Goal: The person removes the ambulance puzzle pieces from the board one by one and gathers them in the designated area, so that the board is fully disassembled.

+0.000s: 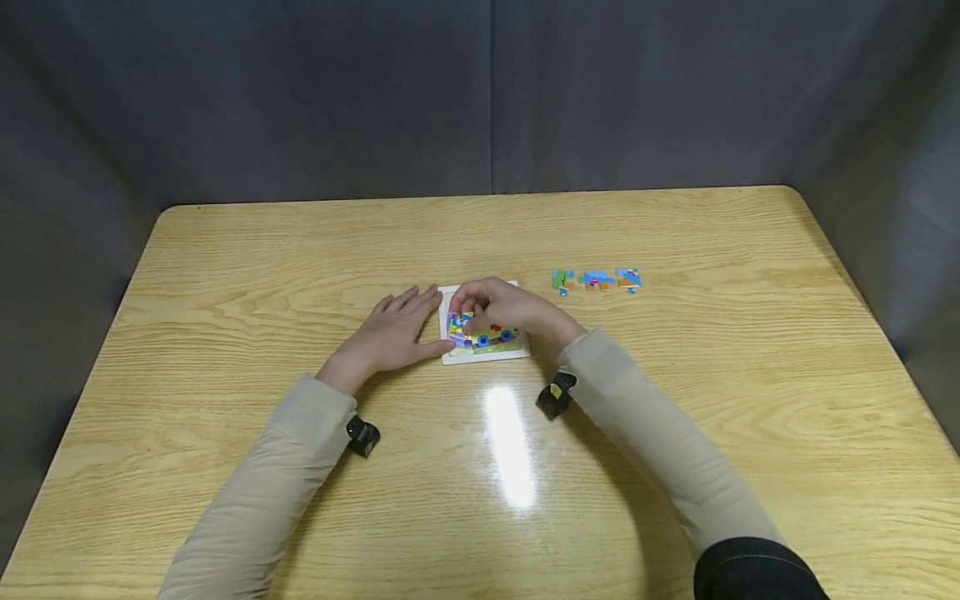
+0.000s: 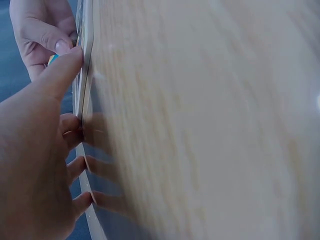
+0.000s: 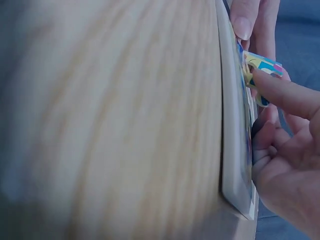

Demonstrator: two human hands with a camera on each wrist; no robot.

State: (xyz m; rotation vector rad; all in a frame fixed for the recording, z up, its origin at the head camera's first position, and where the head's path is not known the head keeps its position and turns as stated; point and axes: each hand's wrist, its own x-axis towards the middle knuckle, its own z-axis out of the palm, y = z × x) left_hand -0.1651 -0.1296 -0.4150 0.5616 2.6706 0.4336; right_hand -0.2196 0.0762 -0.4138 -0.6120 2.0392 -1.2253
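A small puzzle piece, patterned in yellow, blue and pink, is pinched between the thumb and fingers of the right hand. It stands tilted over the left part of a puzzle tray; whether its lower edge touches the picture there cannot be told. The tray is white-rimmed and lies flat, its lower rows showing a vehicle with blue wheels above a green strip, while the right hand hides much of the upper part.

The left hand has its fingers extended and spread, gripping nothing, with fingertips at the tray's left edge and the thumb over its lower left corner, apparently steadying it.

Up and to the right, apart from the tray, lie three loose pieces: a green and blue one, a mostly blue one and another with blue and orange. All rests on a wood-grain worktop, with a dark curtain behind.

The step in hand seems to be fitting the pinched piece. The next move probably calls for matching its tabs to its neighbours, lowering it level and pressing it flush while the tray is kept from sliding
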